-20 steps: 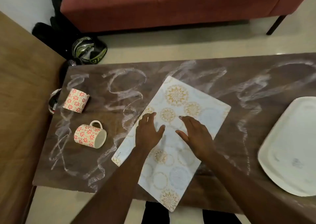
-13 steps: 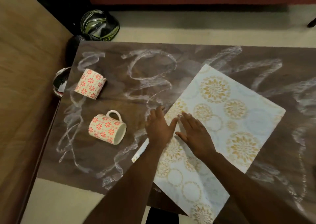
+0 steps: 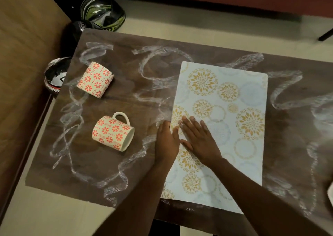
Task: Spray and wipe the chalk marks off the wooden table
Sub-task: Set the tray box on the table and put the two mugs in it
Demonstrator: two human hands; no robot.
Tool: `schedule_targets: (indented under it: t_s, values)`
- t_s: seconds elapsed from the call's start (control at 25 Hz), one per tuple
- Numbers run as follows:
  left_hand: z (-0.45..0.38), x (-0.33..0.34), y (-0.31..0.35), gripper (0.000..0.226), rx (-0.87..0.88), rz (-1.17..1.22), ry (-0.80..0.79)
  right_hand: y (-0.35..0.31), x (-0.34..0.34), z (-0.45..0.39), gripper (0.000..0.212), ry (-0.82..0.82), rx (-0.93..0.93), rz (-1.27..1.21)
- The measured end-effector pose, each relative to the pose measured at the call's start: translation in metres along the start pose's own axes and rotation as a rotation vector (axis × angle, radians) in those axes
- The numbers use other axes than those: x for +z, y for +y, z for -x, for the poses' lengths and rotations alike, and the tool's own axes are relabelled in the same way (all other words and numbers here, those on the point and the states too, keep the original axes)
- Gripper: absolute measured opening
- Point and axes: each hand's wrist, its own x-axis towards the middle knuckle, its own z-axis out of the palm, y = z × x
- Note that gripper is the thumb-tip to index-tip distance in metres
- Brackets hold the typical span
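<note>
left of the hands, two mugs lie on their sides on the table: the far mug and the near mug, both glazed ceramic cylinders with red flower print, the near one showing a looped handle. being round and tipped over, either could roll off the left edge if the table is jolted or an arm sweeps out that way. chalk loops in broad, powdery white bands across the dark, matte wood grain, running around both mugs and just beyond the fingertips. the left hand lies flat with fingers together at the mat's left edge, partly on bare wood, gripping nothing; the right hand, touching it, rests flat and open on the mat, holding nothing either. the mat is a thin, stiff-looking rectangle with rounded corners, pale with gold and faint blue medallions. it covers chalk, so sliding it would likely smear powder, and marks under it stay unwiped until it is lifted. no spray or cloth is in view.
</note>
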Motion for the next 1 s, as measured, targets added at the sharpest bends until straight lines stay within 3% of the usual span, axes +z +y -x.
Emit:
schedule_targets:
  t_s: [0.12,0.2,0.28,0.4,0.56,0.68,0.84,1.0]
  values:
    - [0.004,-0.002,0.023,0.046,0.046,-0.222,0.115,0.002,-0.012,0.005,0.062,0.06,0.049,-0.085]
    - [0.005,-0.002,0.052,0.046,0.183,-0.241,0.135,0.008,-0.029,0.01,0.06,0.186,0.118,-0.151]
    - [0.017,0.029,0.106,0.042,0.36,-0.176,0.017,0.045,-0.06,0.042,0.058,0.342,0.283,-0.265]
    - [0.043,0.094,0.179,0.038,0.477,-0.091,-0.21,0.113,-0.094,0.113,0.054,0.503,0.512,-0.371]
    - [0.101,0.205,0.243,0.039,0.455,-0.165,-0.539,0.212,-0.112,0.244,0.047,0.675,0.822,-0.365]
    - [0.147,0.291,0.278,0.055,0.455,-0.314,-0.71,0.276,-0.098,0.348,0.048,0.673,1.073,-0.228]
    - [0.165,0.352,0.294,0.054,0.367,-0.417,-0.65,0.299,-0.076,0.404,0.051,0.614,1.31,-0.287]
    - [0.165,0.364,0.298,0.044,0.165,-0.222,-0.71,0.304,-0.081,0.403,0.05,0.804,1.376,-0.523]
